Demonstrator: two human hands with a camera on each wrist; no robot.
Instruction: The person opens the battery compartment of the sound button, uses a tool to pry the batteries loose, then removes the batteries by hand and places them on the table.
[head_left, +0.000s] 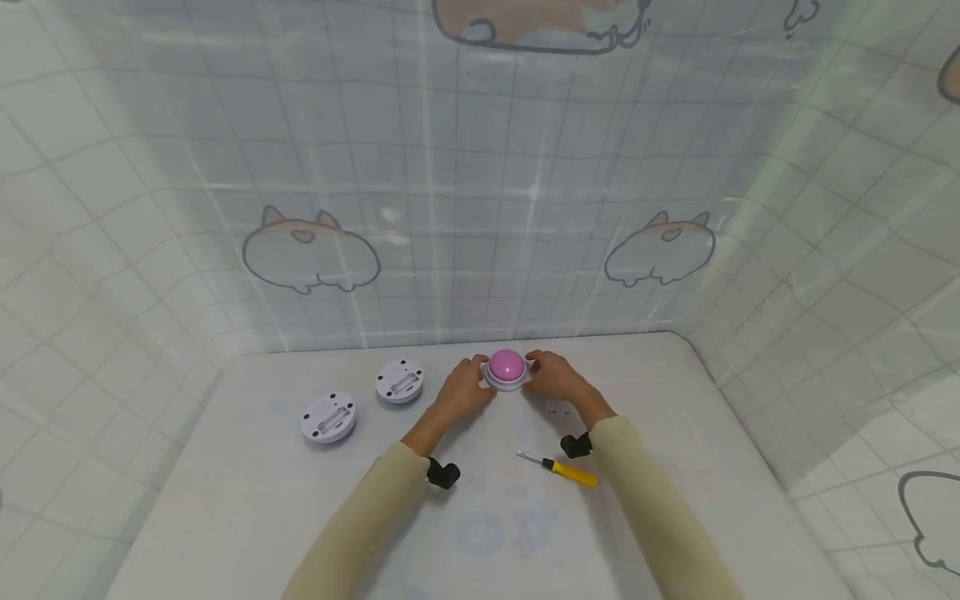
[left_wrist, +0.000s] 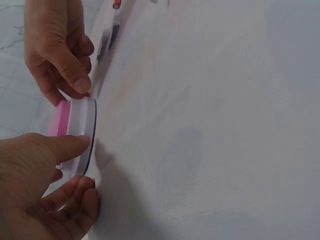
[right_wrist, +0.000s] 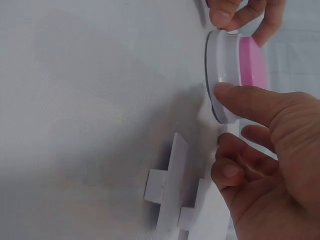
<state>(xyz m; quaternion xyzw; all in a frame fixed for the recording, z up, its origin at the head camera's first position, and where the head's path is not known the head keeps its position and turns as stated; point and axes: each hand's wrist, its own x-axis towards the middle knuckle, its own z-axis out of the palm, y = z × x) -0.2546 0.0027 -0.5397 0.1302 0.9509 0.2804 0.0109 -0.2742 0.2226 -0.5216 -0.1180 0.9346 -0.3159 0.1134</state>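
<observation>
A push button (head_left: 507,367) with a pink dome on a round white base sits dome up near the back of the table. My left hand (head_left: 462,389) holds its left side, thumb (left_wrist: 75,145) against the base and the other fingers bent round the edge. On the other side my right hand (head_left: 557,377) holds the base, its thumb (right_wrist: 235,97) on the white rim. The button's underside is hidden. Just beside the right hand lie white flat pieces with tabs (right_wrist: 170,187).
Two round white units (head_left: 400,382) (head_left: 328,417) lie upside down at the left, each with a battery slot facing up. A screwdriver (head_left: 573,474) with a yellow handle lies between the forearms. A tiled-pattern sheet (head_left: 480,250) walls the back and sides.
</observation>
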